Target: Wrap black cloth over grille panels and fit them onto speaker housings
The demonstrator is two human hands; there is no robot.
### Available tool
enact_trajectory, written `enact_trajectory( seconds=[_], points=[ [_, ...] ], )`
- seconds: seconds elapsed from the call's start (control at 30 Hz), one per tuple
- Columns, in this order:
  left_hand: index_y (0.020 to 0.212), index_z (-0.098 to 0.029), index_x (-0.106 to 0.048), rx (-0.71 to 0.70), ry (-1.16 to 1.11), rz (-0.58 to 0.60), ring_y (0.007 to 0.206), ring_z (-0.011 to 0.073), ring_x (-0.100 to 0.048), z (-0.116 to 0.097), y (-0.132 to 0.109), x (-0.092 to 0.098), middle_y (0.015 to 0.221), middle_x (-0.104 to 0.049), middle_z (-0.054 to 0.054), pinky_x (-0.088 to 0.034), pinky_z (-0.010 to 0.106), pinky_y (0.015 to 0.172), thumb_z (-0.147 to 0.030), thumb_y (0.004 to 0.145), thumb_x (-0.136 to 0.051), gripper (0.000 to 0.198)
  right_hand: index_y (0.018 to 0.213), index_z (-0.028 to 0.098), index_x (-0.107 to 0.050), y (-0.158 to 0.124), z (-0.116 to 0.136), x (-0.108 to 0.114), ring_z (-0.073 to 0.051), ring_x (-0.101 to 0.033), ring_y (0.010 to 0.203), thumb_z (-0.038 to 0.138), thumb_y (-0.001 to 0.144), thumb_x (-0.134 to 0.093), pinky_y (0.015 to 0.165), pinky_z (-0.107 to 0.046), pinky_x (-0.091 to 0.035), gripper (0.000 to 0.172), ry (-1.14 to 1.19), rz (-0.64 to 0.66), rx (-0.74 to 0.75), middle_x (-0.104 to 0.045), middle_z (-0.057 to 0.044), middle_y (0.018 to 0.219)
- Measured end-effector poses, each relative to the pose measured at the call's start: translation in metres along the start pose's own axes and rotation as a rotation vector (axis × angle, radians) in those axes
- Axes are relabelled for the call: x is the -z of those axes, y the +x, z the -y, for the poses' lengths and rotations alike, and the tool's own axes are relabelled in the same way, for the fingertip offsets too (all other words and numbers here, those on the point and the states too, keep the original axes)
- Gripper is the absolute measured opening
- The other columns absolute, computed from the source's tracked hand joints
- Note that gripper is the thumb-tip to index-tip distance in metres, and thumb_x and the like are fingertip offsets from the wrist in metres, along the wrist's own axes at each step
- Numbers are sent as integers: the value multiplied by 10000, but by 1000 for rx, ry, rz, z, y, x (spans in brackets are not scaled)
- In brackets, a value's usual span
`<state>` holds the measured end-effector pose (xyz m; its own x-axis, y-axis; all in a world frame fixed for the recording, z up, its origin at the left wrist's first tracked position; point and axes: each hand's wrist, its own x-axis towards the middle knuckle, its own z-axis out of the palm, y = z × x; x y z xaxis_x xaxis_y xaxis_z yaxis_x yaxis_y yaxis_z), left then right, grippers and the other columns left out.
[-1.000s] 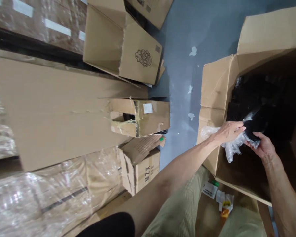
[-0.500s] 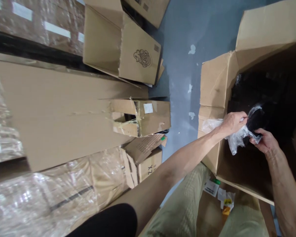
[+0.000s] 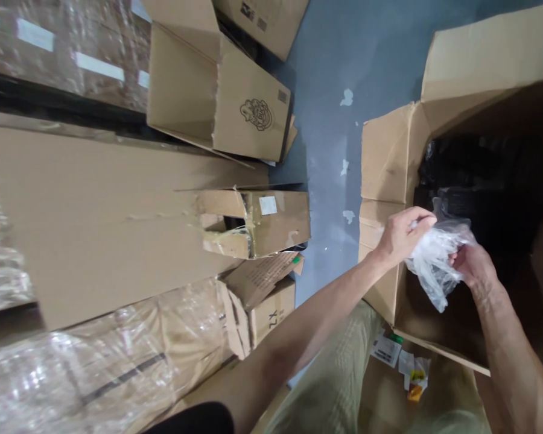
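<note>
A crumpled clear plastic bag (image 3: 437, 256) hangs between my hands over the mouth of a large open cardboard box (image 3: 384, 157). My left hand (image 3: 405, 232) pinches the bag's upper left part. On the right side, my right hand (image 3: 475, 265) is closed around another part of the bag, its fingertips partly hidden by the plastic. Deeper in the box lie dark, black-wrapped items (image 3: 484, 163), too dim to make out singly.
To the left, an open carton with a printed duck logo (image 3: 253, 102) leans by a smaller taped box (image 3: 278, 223). Plastic-wrapped cartons (image 3: 104, 355) lie at lower left. Blue floor (image 3: 328, 138) runs between. Labels (image 3: 386, 349) show on cardboard below the big box.
Both hands have drawn the bag slightly down and toward me, and it has bunched up more. The black round-edged shape seen by my right hand before no longer shows there. The view has shifted a little.
</note>
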<state>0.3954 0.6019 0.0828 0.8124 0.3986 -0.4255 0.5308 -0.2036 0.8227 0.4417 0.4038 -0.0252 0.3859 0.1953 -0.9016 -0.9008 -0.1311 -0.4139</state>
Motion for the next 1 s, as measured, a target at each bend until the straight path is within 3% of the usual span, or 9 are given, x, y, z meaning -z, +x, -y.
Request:
enact_trajectory(
  seconds=[0.17,0.3,0.37,0.43,0.53,0.63,0.8,0.9,1.0],
  points=[
    [659,-192,-503,-104,204,-32,658,97,-502,-9,-17,47,675,-546,-44,-399,239,660,-481,894,-785,467,932,229,-659,40,25,24,-239,-569,826,483,737,-754,767,-390,-523,333,-361,-373,323,-614,-47,864],
    [642,-199,-386,-172,370,10,701,95,-518,-2,-25,48,843,-578,-3,-439,242,676,-187,904,-650,372,973,210,-757,108,54,10,-348,-515,1193,303,765,-720,1072,-511,-400,231,-760,-245,636,-648,-148,1160],
    [661,-197,-408,-230,377,61,843,120,-616,4,-29,43,1145,-654,76,-509,267,748,-59,846,-542,267,964,200,-785,137,59,-8,-375,-498,1193,270,783,-704,1056,-551,-376,209,-971,-149,754,-646,-183,1207],
    [709,-198,-457,-267,344,95,1009,162,-675,10,-31,39,1405,-616,118,-557,304,835,-9,802,-490,213,939,193,-796,158,57,-27,-400,-481,1189,261,795,-710,1025,-597,-357,182,-1161,-163,786,-649,-200,1197],
    [895,-210,-575,-272,285,104,1101,185,-706,18,-35,38,1323,-704,96,-572,332,922,1,791,-450,267,919,166,-796,174,49,-51,-431,-456,1222,275,784,-744,1017,-657,-323,182,-1452,-268,722,-637,-218,1192],
    [984,-210,-629,-237,275,117,963,165,-722,23,-40,36,1020,-767,43,-560,297,880,-17,797,-432,333,909,142,-786,180,44,-66,-441,-466,1217,230,723,-762,1019,-705,-306,208,-1526,-325,643,-630,-226,1190],
    [816,-198,-616,-57,216,199,663,114,-595,17,-46,33,740,-670,-10,-469,237,692,-83,820,-453,199,902,159,-776,177,52,-76,-435,-484,1204,226,755,-721,1003,-708,-325,170,-1495,-297,585,-629,-205,1159],
    [774,-191,-608,84,151,167,589,99,-508,9,-45,31,643,-582,-37,-416,236,635,-149,858,-483,157,956,181,-761,157,66,-70,-403,-504,1193,256,862,-629,1007,-642,-372,179,-1354,-284,689,-612,-186,1153],
    [745,-189,-586,110,153,93,585,100,-480,2,-37,30,608,-519,-44,-399,243,624,-206,923,-490,202,981,204,-713,110,87,-60,-344,-549,1133,291,946,-543,989,-544,-440,194,-1052,-279,912,-591,-169,1180]
  ],
)
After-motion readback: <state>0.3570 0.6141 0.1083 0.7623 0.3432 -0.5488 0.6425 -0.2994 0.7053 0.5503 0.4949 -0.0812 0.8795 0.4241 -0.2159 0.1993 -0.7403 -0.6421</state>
